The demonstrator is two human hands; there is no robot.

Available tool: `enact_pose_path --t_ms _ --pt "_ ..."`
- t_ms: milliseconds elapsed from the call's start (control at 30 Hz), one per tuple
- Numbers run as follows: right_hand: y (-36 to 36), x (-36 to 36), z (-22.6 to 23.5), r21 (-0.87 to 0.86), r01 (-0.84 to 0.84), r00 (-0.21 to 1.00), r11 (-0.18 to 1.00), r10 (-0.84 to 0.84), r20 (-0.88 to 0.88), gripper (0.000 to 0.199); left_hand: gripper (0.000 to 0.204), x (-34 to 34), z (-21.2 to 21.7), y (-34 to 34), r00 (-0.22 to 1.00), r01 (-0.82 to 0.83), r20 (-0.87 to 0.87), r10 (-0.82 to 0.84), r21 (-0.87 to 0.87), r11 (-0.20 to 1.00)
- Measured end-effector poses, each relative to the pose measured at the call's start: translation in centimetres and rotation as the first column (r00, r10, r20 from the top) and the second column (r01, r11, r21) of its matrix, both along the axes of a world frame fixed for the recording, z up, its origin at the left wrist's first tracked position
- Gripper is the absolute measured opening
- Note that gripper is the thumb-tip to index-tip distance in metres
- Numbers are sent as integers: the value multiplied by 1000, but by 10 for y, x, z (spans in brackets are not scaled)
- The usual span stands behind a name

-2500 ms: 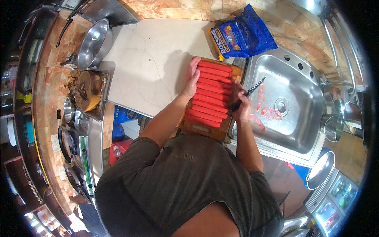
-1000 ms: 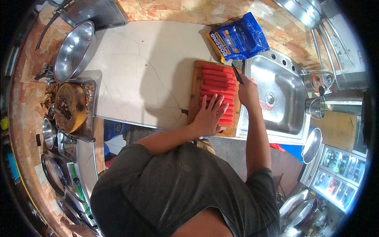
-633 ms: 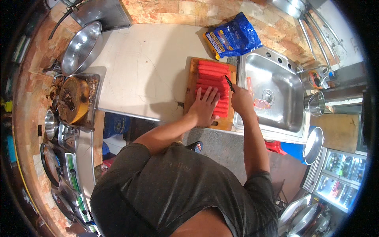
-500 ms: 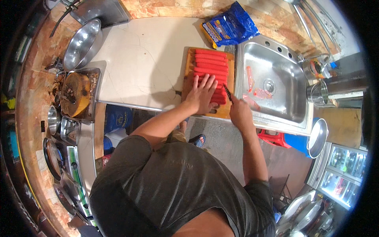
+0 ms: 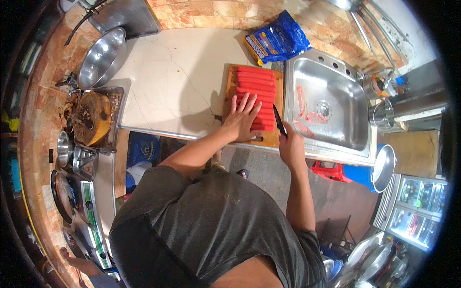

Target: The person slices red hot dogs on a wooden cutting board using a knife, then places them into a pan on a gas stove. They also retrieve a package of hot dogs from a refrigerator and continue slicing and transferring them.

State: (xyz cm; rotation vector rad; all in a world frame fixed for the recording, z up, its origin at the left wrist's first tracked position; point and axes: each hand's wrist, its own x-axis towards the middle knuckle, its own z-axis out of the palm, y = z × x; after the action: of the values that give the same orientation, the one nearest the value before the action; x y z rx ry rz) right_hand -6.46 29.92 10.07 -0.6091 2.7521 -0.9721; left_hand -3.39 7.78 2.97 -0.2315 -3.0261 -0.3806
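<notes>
**Sausages on the board, knife at the right edge**

My left hand (image 5: 244,120) lies flat on the row of red sausages (image 5: 256,96), fingers (image 5: 247,103) spread and released, pressing down on the nearer ones rather than gripping. The sausages lie side by side across a wooden cutting board (image 5: 231,86), which sits on the pale worktop (image 5: 177,77) just beside the steel sink (image 5: 326,103).

My right hand (image 5: 291,144) is clenched around the handle of a dark knife (image 5: 278,122). The blade points away from me and runs along the right ends of the sausages, near the board's edge next to the sink. Whether the blade touches a sausage I cannot tell.

Around me: a blue packet (image 5: 277,39) lies on the worktop behind the board, touching the sink's far corner. A few pinkish scraps (image 5: 307,108) lie in the sink basin. To my left, well apart from the board, a steel bowl (image 5: 101,60) and a metal tray holding a round wooden block (image 5: 93,117).
</notes>
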Motion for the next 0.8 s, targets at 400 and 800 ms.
enact_pose_path --t_ms 400,800 --pt "-127 -156 -54 276 -128 985 953 155 -78 28 93 32 -35 -32 986 -19 -148 78 361 932" --pt "26 90 14 152 -182 949 971 133 286 39 90 31 -29 -37 990 -48 -106 89 342 938"
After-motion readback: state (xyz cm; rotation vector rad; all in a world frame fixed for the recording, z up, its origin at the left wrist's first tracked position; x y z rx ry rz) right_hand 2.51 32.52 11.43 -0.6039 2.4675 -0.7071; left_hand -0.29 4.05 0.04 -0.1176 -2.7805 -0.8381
